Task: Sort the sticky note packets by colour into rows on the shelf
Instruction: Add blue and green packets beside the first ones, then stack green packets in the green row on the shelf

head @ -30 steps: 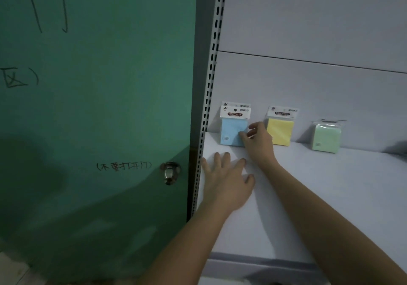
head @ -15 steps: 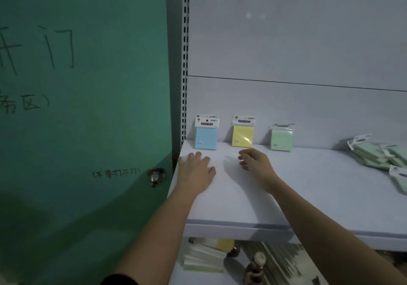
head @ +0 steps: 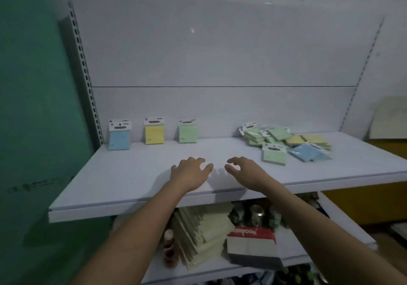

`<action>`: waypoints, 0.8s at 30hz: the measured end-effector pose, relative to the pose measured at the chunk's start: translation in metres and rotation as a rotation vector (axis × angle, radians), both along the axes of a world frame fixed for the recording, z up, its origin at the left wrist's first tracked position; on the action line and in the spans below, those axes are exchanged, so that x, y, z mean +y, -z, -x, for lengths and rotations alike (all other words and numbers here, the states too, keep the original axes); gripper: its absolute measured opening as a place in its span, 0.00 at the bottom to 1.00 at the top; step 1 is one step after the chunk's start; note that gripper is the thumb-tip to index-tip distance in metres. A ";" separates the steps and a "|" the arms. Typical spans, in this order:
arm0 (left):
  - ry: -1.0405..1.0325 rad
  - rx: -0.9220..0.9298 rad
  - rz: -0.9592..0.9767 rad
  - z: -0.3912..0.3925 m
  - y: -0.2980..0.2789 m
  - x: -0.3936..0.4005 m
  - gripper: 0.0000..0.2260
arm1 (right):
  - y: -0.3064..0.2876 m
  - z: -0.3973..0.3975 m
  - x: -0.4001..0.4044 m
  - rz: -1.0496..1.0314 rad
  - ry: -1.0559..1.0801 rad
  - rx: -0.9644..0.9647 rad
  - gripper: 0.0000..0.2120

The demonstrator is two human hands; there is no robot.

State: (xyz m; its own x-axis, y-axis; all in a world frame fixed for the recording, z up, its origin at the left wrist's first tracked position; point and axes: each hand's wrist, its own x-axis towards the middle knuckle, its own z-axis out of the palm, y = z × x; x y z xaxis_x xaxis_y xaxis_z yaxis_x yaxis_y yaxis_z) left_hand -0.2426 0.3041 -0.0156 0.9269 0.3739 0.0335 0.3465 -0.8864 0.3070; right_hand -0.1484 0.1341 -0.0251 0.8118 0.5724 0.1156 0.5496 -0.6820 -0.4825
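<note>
Three sticky note packets are stood upright against the back panel (head: 220, 108) at the 10 to 11 o'clock part of the shelf (head: 132, 174), well apart from each other: a blue packet (head: 119, 138) furthest toward 9 o'clock beside the slotted upright (head: 88, 82), a yellow packet (head: 154, 131) next, then a green packet (head: 187, 132). An unsorted pile (head: 286, 142) is seen at 2 o'clock on the same shelf, with green, yellow and blue packets overlapping; one green packet with a white header (head: 274, 155) is laid at its near edge, just beside a blue one (head: 305, 152). The left hand (head: 191, 172) is held palm down over the shelf middle, fingers spread and relaxed, nothing gripped; whether it touches the surface cannot be told. The right hand (head: 245, 170) is placed just beside it toward 3 o'clock, fingers loosely curled, nothing held, well short of the pile. On the lower shelf (head: 343, 236) at 6 o'clock, a stack of pale paper pads (head: 202, 234) and a red and white box (head: 253, 245) are visible. A green wall (head: 33, 108) is seen at 9 o'clock.
</note>
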 end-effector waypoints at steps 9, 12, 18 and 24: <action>0.150 -0.058 0.180 -0.068 -0.009 -0.098 0.24 | 0.009 -0.059 -0.120 -0.090 0.169 0.044 0.23; 0.152 -0.106 0.231 -0.101 -0.019 -0.104 0.23 | 0.006 -0.084 -0.134 -0.139 0.200 0.050 0.23; 0.072 -0.170 0.299 -0.184 -0.012 -0.094 0.20 | -0.002 -0.152 -0.140 -0.227 0.281 0.070 0.21; -0.036 -0.209 0.444 -0.266 0.000 -0.078 0.15 | -0.014 -0.228 -0.118 -0.259 0.383 -0.002 0.16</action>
